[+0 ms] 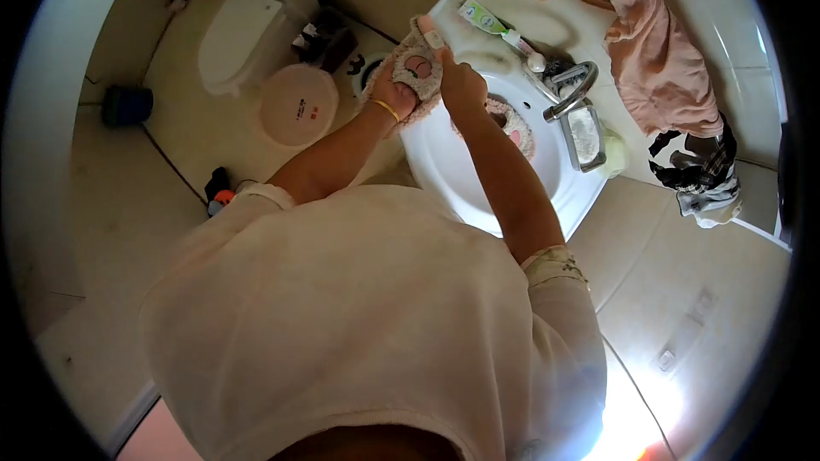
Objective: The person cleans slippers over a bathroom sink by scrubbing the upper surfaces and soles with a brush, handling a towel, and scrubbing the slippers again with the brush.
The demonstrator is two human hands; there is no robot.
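Fluffy slipper (418, 67), pale with pink trim and a pink patch; tilts over the left rim of the white washbasin (444, 179). Is held in the left hand (395, 99), fingers curled around its lower part, just above a yellow bracelet (386, 110). Is touched at the upper right side by the right hand (462, 85), fingers bent; cannot tell whether closed on the slipper or on something small. Inside the washbasin, see a matching second slipper (516, 130), near the right forearm, below the metal faucet (574, 91).
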